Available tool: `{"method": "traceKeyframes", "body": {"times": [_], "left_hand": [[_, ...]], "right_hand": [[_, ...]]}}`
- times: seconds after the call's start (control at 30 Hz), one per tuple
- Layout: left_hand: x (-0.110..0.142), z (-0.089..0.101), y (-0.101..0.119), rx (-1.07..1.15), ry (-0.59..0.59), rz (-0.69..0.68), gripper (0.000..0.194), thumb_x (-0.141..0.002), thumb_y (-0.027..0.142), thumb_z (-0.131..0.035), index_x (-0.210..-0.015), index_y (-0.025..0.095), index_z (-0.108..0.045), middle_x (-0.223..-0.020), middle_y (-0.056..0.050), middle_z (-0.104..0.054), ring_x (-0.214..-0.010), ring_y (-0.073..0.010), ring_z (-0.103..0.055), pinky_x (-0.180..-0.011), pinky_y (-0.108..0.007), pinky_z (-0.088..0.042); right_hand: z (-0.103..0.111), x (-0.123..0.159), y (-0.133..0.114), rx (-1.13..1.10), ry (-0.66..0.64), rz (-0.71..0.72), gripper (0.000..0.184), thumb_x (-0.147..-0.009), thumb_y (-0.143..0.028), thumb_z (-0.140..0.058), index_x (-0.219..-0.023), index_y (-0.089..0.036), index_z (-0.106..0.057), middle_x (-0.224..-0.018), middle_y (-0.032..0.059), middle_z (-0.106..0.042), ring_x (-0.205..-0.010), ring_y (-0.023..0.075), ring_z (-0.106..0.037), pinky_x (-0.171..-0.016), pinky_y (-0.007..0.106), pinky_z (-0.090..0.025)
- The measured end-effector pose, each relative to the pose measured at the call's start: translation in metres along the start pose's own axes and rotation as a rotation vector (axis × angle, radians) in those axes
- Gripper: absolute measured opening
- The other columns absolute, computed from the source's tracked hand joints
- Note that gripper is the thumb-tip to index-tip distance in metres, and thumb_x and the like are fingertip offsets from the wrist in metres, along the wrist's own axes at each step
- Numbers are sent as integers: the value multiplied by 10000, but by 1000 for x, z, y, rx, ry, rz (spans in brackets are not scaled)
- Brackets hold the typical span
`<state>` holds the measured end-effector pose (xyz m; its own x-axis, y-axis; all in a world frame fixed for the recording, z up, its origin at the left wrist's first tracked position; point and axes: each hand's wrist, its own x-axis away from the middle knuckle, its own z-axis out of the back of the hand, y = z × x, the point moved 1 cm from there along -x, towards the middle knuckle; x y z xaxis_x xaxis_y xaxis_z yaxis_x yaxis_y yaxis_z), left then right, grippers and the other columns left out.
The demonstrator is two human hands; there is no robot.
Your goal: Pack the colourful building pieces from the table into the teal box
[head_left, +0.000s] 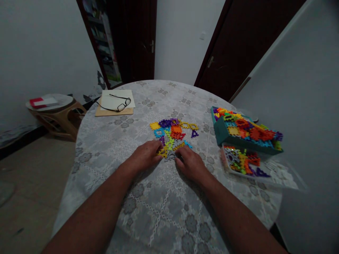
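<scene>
Colourful flat plastic interlocking blocks lie in a cluster in the middle of the table. My left hand (148, 153) is closed at the cluster's near left edge, its thumb and fingers on a yellow interlocking block (162, 152). My right hand (192, 162) has its fingers curled at the near right, with thumb and fingertips against a grey interlocking block (171, 156). Beyond the hands are an orange block (176, 132), a lime-green block (169, 141) and a dark purple block (164, 123). A small purple triangle (194, 133) lies apart on the right. The fingertips are partly hidden.
At right stand a teal box (227, 132) heaped with blocks and a clear plastic tub (225, 160) holding more. Eyeglasses (121, 107) rest on papers (113, 95) at the far left. A patterned cloth covers the round table (159, 211); a stool (59, 120) stands beyond it.
</scene>
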<state>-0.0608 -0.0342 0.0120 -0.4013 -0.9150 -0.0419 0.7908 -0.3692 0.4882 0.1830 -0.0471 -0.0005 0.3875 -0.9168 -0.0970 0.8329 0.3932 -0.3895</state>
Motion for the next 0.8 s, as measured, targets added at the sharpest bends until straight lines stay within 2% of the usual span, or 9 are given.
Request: {"method": "traceKeyframes", "body": {"times": [0.13,0.3,0.53,0.8], "left_hand": [[-1,-2,-2,2,-3,-28,253,-939,273,-657,-1187,249,-704,-1189,-99,-756,-1070,-279,-694,-956,-398,-538],[-5,-6,-8,-34,10,-92,255,-1021,322,-591,-1213,263,-747,-1257,-118,-751,-1209,-305,-680,-1060,-439,-531],[-6,-11,-11,-6,-13,-129,380,-1119,405,-381,-1159,248,-724,-1124,-92,-766,-1021,-253,-700,-942,-374,-545],[-1,-5,3,88,-40,-200,343,-1116,367,-381,-1125,258,-706,-1122,-79,-754,-1049,-238,-702,-967,-365,-540]], "right_hand": [[-1,1,3,-22,6,21,188,-995,-219,-647,-1181,-226,-673,-1203,95,-708,-1104,249,-667,-951,348,-513],[-2,3,7,-97,18,18,211,-993,-214,-665,-1203,-235,-678,-1191,89,-725,-1104,251,-678,-970,358,-516],[-1,2,10,-142,44,41,103,-940,-164,-660,-1002,-239,-624,-998,32,-679,-927,215,-633,-828,312,-468],[-6,2,4,-202,64,136,60,-980,-195,-666,-951,-233,-630,-961,29,-672,-896,208,-629,-806,308,-449]]}}
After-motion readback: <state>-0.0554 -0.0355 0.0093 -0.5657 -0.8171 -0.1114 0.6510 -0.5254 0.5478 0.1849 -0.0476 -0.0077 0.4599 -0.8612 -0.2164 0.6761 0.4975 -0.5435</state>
